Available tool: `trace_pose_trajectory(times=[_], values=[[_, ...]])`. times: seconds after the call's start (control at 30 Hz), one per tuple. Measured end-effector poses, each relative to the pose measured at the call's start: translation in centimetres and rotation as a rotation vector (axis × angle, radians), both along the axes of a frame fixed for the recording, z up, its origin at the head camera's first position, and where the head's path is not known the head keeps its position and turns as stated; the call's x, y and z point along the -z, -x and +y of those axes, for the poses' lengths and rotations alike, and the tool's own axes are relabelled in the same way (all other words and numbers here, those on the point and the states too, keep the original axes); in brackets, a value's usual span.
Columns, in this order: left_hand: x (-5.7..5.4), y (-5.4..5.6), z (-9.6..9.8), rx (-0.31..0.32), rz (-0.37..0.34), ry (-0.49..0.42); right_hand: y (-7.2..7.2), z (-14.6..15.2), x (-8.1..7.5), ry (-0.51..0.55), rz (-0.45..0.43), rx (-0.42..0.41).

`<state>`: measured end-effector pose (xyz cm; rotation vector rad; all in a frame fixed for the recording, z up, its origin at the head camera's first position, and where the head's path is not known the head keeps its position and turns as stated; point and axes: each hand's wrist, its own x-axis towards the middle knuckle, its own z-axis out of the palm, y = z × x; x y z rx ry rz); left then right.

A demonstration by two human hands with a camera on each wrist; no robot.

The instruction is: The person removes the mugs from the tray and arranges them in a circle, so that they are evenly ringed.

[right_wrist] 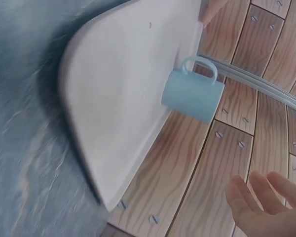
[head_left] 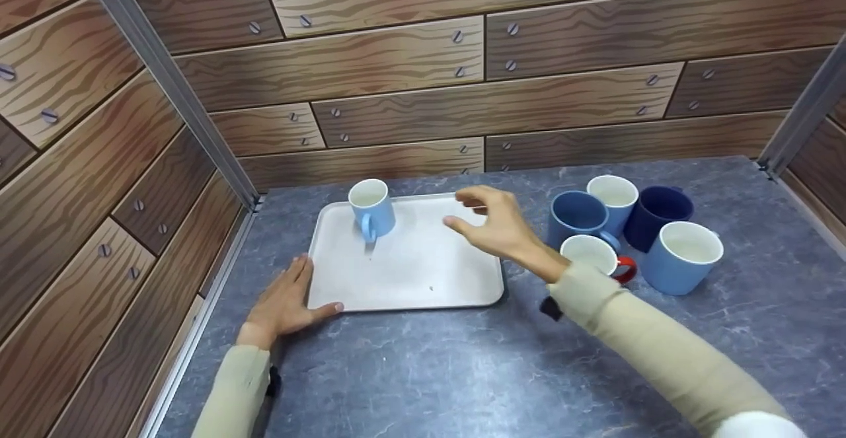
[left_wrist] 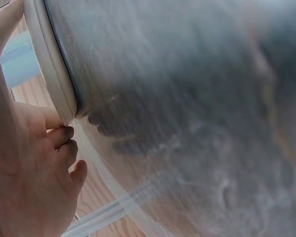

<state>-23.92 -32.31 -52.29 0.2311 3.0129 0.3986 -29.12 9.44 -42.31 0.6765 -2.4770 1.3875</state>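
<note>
A white rectangular tray (head_left: 410,273) lies on the table with a light blue mug (head_left: 378,217) upright near its back left corner, handle toward the front. My left hand (head_left: 281,299) rests at the tray's front left corner, thumb along the front edge and fingers beside the left edge. In the left wrist view, the fingertips (left_wrist: 64,136) are right at the tray's rim. Over the tray's right side hovers my right hand (head_left: 496,223), holding nothing, its fingers loosely bent and thumb apart. The right wrist view shows those fingers (right_wrist: 259,192) away from the mug (right_wrist: 193,94).
To the right stand several mugs close together: a medium blue one (head_left: 562,226), a light blue one (head_left: 618,210), a navy one (head_left: 644,230), another light blue one (head_left: 677,269) and a white-lined one with a red handle (head_left: 624,269). Wood-patterned walls (head_left: 396,108) border the table.
</note>
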Motion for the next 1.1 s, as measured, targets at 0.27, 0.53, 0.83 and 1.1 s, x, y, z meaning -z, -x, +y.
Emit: trace_pose_trajectory(times=[0.27,0.53,0.83,1.1], values=[[0.2,-0.2,-0.1,-0.002,0.003,0.006,1.4,-3.8,0.4,-0.004,-0.055,-0.021],[0.1,0.0,0.3,-0.011,-0.019,0.008,2.5,-7.2,1.4,-0.044,-0.095,-0.02],[0.3,-0.2,-0.2,-0.01,0.007,0.007,3.8,-12.2,4.6,-0.046,-0.178,0.034],[0.0,0.0,0.0,0.001,0.011,0.009,4.8,-15.7,6.7,-0.088,-0.144,0.125]])
